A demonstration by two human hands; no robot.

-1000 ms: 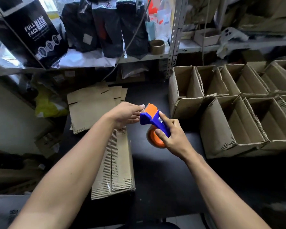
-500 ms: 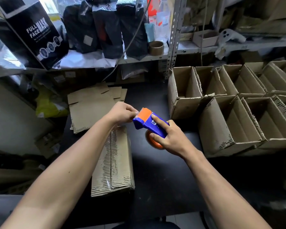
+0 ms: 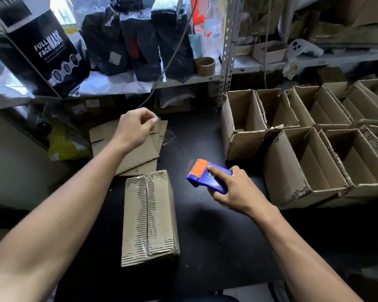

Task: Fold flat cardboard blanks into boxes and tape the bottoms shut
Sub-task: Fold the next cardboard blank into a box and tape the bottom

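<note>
Risks first.

- A strip of clear tape [image 3: 169, 136] is being stretched in the air from the blue and orange plastic tape dispenser [image 3: 207, 176] up toward the left hand [image 3: 136, 127]; it is thin, glossy and hard to see against the black matte tabletop [image 3: 205, 232]. Judged likely: the slack film folding onto itself, or catching on the flat brown corrugated cardboard blanks [image 3: 129, 147] lying under that hand, because the free end is being held at one point only.
- The closed brown corrugated cardboard box [image 3: 150, 216] is standing near centre, bottom flaps up, with a glossy tape line already running along the middle seam. Its outer paper is torn away in ragged patches, so the ribbed fluting is exposed; tape is judged to be bonding poorly there and could lift.
- The row of open-topped brown cardboard boxes [image 3: 314, 158] is crowding the right side, rough-edged and leaning on one another; a wide sweep of the right arm could be knocking them.

Hands: they are being held well apart. The left hand is raised over the far blanks, fingers curled, thumb and fingertips appearing to be pinching the tape end, though the contact is too fine to be confirmed. The right hand [image 3: 234, 190] is being wrapped around the dispenser, index finger laid along its smooth top, right of the box and not touching it.
</note>
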